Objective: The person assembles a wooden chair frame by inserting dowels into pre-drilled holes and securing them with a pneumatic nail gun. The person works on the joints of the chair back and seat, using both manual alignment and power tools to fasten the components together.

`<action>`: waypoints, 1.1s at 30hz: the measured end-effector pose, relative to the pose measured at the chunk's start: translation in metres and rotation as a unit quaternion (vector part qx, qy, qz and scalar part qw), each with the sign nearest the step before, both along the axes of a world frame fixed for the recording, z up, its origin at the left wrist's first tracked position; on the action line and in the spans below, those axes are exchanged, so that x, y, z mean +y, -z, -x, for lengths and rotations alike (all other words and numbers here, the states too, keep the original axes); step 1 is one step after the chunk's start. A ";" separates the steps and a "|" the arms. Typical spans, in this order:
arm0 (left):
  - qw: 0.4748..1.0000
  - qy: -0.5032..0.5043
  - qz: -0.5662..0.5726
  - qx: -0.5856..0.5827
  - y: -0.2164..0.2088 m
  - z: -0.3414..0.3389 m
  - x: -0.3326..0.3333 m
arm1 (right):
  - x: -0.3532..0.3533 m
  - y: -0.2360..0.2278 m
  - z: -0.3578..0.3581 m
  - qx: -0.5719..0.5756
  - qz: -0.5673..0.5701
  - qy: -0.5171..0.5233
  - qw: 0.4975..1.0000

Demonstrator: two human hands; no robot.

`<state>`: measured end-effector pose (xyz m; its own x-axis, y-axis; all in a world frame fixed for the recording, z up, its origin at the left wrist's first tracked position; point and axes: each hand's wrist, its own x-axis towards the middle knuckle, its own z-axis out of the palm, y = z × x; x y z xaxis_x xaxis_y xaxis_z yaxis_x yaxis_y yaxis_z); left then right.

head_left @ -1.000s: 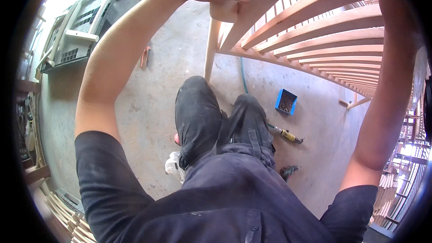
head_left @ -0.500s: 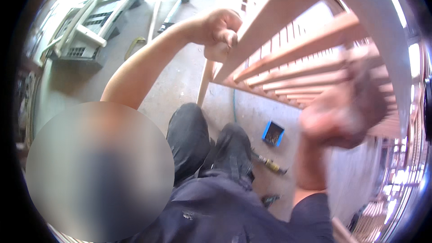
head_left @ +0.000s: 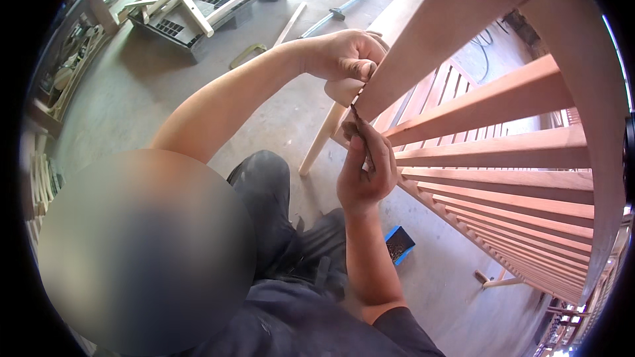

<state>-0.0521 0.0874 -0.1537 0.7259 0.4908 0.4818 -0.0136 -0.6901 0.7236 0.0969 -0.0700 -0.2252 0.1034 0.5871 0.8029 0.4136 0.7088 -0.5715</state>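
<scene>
A slatted wooden bench [head_left: 503, 152] stands tilted across the right side. My left hand [head_left: 354, 56] is closed, thumb and fingers on the rounded wooden end [head_left: 340, 90] where it meets the bench's wide flat rail [head_left: 430, 39]. Just below it, my right hand [head_left: 370, 165] pinches a thin, dark, pointed strip [head_left: 357, 114]. The strip's tip is at the joint between the rounded end and the rail. Its exact kind cannot be made out, and its lower part lies inside my palm.
A blue box [head_left: 400, 244] of small dark pieces sits on the concrete floor beside my right forearm. Farther left, wooden frame pieces lie on a black plastic pallet [head_left: 178, 23]. A bar clamp [head_left: 337, 13] and a wooden stick [head_left: 291, 23] lie near it.
My right hand has come left from the bench slats to the joint beside my left hand, and the dark strip now shows in it. My left hand stays at the rounded end.
</scene>
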 end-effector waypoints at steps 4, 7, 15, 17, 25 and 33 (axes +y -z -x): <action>0.999 0.053 0.001 0.004 -0.006 -0.007 0.007 | 0.002 0.007 0.004 -0.060 -0.041 0.072 0.995; 0.992 0.119 -0.018 0.035 -0.012 -0.012 0.026 | 0.001 -0.001 0.016 -0.076 -0.071 0.105 0.989; 0.959 0.259 -0.007 0.118 -0.032 -0.019 0.054 | -0.008 -0.001 0.062 -0.033 -0.022 0.262 0.964; 0.956 0.271 -0.057 0.095 -0.026 -0.019 0.063 | -0.006 -0.009 0.077 -0.011 -0.008 0.287 0.958; 0.954 0.293 0.015 0.060 -0.016 -0.022 0.054 | 0.008 0.010 0.111 0.031 0.000 0.260 0.965; 0.961 0.268 0.063 0.028 -0.002 -0.017 0.059 | -0.033 -0.004 0.132 0.490 0.100 0.123 0.857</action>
<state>-0.0356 0.1466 -0.1522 0.9135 0.0917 0.3963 -0.3016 -0.5013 0.8110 -0.0352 -0.1033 -0.2215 0.8111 0.5663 0.1465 -0.2105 0.5164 -0.8301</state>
